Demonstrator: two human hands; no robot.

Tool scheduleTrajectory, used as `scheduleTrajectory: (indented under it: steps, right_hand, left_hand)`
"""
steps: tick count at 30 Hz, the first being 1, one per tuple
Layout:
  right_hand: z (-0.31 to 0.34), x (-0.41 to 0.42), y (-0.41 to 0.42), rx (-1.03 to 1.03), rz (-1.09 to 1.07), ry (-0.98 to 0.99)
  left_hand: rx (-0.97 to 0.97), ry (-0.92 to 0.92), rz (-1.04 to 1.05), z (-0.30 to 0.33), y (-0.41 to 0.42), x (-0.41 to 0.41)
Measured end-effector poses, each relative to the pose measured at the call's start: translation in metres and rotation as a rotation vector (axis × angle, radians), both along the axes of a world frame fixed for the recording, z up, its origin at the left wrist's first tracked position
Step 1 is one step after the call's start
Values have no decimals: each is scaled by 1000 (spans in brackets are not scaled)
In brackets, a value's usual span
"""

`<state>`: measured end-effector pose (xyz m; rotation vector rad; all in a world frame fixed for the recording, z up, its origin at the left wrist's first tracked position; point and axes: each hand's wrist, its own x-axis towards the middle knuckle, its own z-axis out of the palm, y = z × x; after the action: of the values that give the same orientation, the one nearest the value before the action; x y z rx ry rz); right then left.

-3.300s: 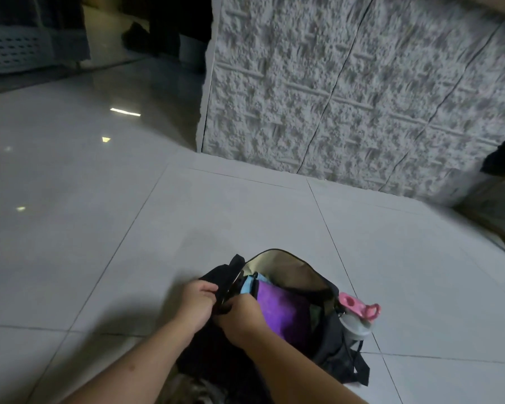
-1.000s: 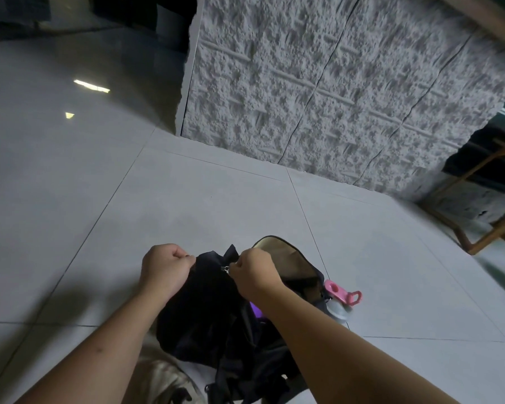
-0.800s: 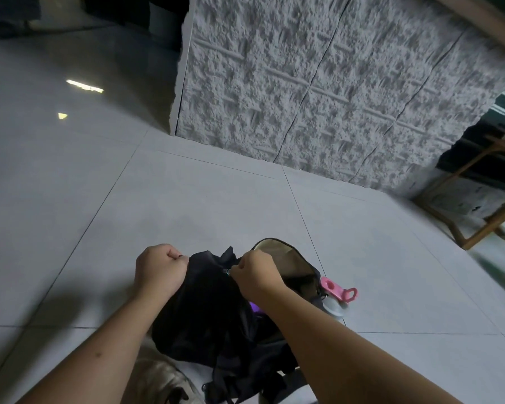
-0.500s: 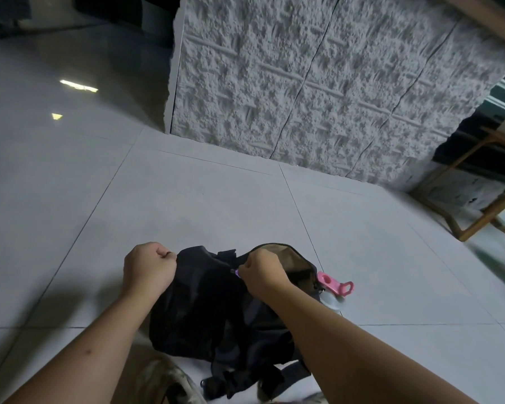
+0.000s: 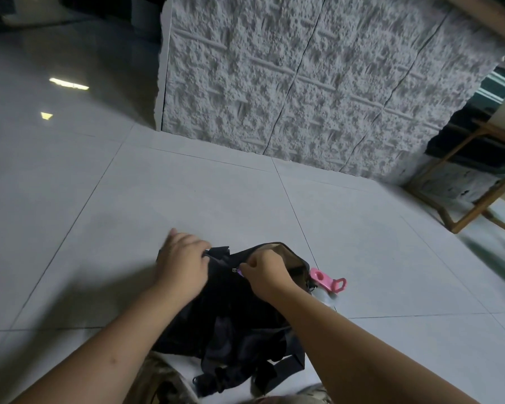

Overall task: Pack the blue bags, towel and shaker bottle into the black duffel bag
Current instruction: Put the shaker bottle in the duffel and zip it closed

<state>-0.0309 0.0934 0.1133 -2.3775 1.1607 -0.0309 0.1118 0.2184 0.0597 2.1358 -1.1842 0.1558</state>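
The black duffel bag (image 5: pixel 231 322) lies on the tiled floor in front of me, mostly closed, with a tan-lined gap left at its far right end. My right hand (image 5: pixel 264 272) pinches the zipper pull on top of the bag, and a sliver of purple shows beside it. My left hand (image 5: pixel 184 262) presses flat on the bag's left end, fingers spread. The shaker bottle (image 5: pixel 327 287), clear with a pink lid, sticks out at the bag's right end. The blue bags and towel are hidden inside.
A textured grey wall panel (image 5: pixel 318 83) stands beyond the bag. A wooden frame piece of furniture (image 5: pixel 473 182) sits at the right. Camouflage-patterned trousers (image 5: pixel 164 383) show at the bottom edge. Grey floor tiles (image 5: pixel 99 214) spread out to the left.
My right hand has drawn the zipper rightward, closing most of the bag and hiding the purple item. My left hand opened from a fist and moved right onto the bag's end.
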Motion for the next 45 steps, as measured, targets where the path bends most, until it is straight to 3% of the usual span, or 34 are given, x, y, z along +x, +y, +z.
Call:
scheduleTrajectory:
  steps: [4,14,28,35,45]
  right_hand:
    - [3,-6,1,-11,27,-26]
    - [8,-15,-3,-154,70,120]
    - [16,-55,-29,-164,-151,188]
    - [22,-77,-38,-236,-228,123]
    - [20,-98,-67,-140,-330,30]
  left_hand:
    - [183,4,-285,-15,-24,-28]
    - [127,-15,-138,-26,-23,-24]
    - [120,43,-42,-33,-25,-23]
    - [110,89,-7,-39,-23,-18]
    - [104,116,3,-37,-22,-19]
